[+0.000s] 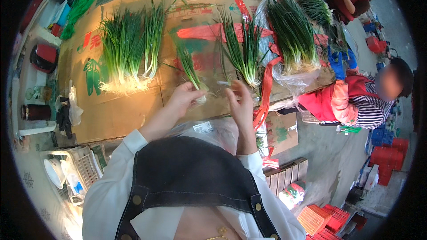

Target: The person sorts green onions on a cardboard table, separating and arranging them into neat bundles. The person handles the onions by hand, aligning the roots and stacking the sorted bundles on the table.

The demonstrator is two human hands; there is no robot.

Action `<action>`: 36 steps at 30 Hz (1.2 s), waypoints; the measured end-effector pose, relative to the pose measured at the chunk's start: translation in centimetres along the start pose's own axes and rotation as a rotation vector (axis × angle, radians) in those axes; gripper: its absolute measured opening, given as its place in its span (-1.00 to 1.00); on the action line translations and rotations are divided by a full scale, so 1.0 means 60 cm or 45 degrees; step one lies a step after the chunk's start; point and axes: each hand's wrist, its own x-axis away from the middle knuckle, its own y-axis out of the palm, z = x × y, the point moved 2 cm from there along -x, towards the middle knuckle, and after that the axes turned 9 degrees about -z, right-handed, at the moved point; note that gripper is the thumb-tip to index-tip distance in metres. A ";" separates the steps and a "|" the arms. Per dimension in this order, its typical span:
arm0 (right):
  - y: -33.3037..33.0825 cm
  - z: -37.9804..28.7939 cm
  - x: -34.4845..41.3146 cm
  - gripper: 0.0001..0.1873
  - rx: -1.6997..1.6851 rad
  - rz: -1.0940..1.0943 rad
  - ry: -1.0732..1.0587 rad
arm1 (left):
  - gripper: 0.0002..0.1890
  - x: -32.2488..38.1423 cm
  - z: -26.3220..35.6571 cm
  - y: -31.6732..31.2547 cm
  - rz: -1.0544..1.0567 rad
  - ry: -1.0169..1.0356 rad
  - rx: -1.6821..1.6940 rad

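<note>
My left hand (184,100) pinches a small bunch of green onions (188,62) near the white root end, its leaves pointing away from me. Just right of it, my right hand (241,101) is raised with curled, blurred fingers; whether anything is between them I cannot tell. Beyond that hand lies a loose bunch of green onions (248,68), roots toward me. A larger row of green onions (125,50) rests to the left, with a slimmer bunch (154,45) beside it. At right, a thick pile of green onions (293,33) lies on clear plastic.
Flattened cardboard (120,116) covers the table. Red plastic strip (265,90) hangs over the near edge. At right, a co-worker in blue gloves (341,60) handles greens; another person (353,0) is farther back. A plastic crate (81,163) stands lower left, and red crates (313,218) lower right.
</note>
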 end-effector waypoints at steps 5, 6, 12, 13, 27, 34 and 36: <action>0.048 -0.032 -0.011 -0.62 -0.157 -0.507 0.220 | -0.79 0.016 0.013 0.021 -0.007 0.054 -0.258; 0.044 -0.039 -0.015 -0.74 -0.250 -0.382 0.123 | -0.80 0.016 0.017 0.018 -0.016 0.059 -0.125; 0.036 -0.022 -0.011 -0.87 -0.804 -0.447 0.219 | -0.84 0.001 0.012 -0.005 -0.118 -0.056 0.305; 0.044 -0.019 -0.008 -0.87 -0.831 -0.466 0.183 | -0.84 -0.002 0.006 -0.007 -0.162 -0.101 0.358; 0.009 -0.012 0.007 -0.90 -1.307 -0.274 0.137 | -0.78 -0.017 0.015 -0.050 0.097 0.102 0.337; 0.010 -0.034 0.006 -0.68 0.026 -0.078 -0.174 | -0.90 0.014 0.032 0.003 0.193 0.115 -0.047; 0.046 -0.059 0.018 -0.75 0.205 -0.139 -0.347 | -0.88 0.017 0.028 0.018 0.220 0.111 -0.054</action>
